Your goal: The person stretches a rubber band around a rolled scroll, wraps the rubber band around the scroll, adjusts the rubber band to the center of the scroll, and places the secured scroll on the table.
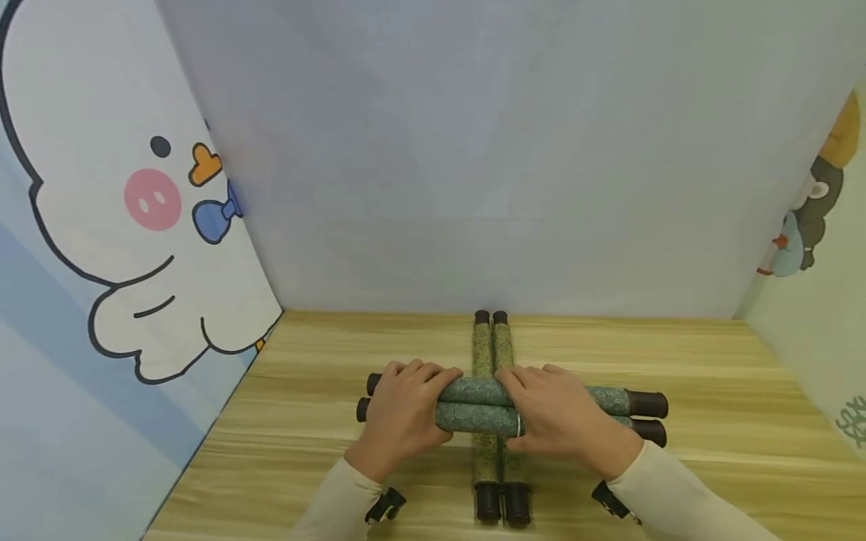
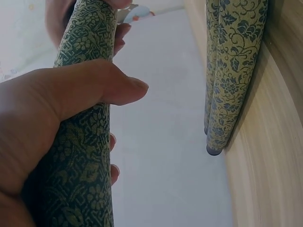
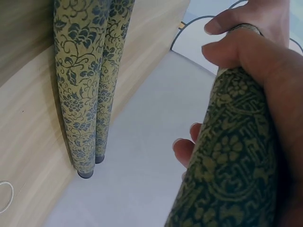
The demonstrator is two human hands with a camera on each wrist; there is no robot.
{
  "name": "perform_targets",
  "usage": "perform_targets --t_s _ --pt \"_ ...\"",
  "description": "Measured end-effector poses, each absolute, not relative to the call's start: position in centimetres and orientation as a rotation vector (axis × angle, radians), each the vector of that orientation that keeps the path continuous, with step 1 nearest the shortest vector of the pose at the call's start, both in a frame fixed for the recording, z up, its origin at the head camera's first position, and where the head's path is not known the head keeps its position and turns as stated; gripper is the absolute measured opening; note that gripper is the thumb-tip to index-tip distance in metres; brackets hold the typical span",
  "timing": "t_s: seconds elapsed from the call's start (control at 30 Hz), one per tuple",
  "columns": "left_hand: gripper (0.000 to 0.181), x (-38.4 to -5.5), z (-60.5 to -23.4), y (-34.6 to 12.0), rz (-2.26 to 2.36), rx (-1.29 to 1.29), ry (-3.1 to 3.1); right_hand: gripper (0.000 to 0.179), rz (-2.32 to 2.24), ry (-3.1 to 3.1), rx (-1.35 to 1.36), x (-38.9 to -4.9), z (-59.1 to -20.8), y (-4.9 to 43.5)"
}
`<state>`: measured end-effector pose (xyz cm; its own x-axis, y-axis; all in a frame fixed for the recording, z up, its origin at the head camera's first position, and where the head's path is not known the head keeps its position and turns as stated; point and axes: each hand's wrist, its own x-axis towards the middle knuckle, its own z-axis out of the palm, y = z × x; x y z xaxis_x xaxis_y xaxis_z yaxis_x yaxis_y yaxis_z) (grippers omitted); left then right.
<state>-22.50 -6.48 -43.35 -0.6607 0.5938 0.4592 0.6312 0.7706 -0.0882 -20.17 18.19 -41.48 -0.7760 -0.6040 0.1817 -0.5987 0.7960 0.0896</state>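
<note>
Two rolled green scrolls (image 1: pixel 476 418) with dark end knobs lie side by side across my front, held above the wooden table. My left hand (image 1: pixel 408 406) grips the pair near their left end, fingers over the top and thumb on the near side. Right of the middle, my right hand (image 1: pixel 558 412) grips the same pair. In the left wrist view, the thumb crosses the green flower-patterned cover (image 2: pixel 85 146). Fingertips (image 3: pixel 182 150) curl round the far side in the right wrist view. Below, two yellow-green scrolls (image 1: pixel 483 357) lie parallel on the table, pointing away from me, partly hidden.
The wooden table (image 1: pixel 325 353) ends at a pale grey wall (image 1: pixel 501 165) behind. A panel with a cartoon bird (image 1: pixel 101 188) stands left, and a pale printed panel (image 1: pixel 832 315) stands right. On the table lies a thin white loop (image 3: pixel 5 195).
</note>
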Motion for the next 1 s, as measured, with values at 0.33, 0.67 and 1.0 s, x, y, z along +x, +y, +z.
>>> perform_targets --t_s 0.33,0.67,1.0 --pt "0.086 -22.5 -43.0 -8.6 -0.120 -0.961 -2.519 0.092 -0.024 -2.752 0.970 -20.1 -42.1 16.4" --pt "0.084 -22.4 -43.0 -9.8 -0.152 -0.975 -2.505 0.092 -0.027 -2.735 1.000 -20.0 -42.2 15.5" --pt "0.085 -22.9 -43.5 -6.8 -0.198 -0.959 -2.418 0.105 -0.164 -2.718 0.926 -19.9 -41.3 19.1"
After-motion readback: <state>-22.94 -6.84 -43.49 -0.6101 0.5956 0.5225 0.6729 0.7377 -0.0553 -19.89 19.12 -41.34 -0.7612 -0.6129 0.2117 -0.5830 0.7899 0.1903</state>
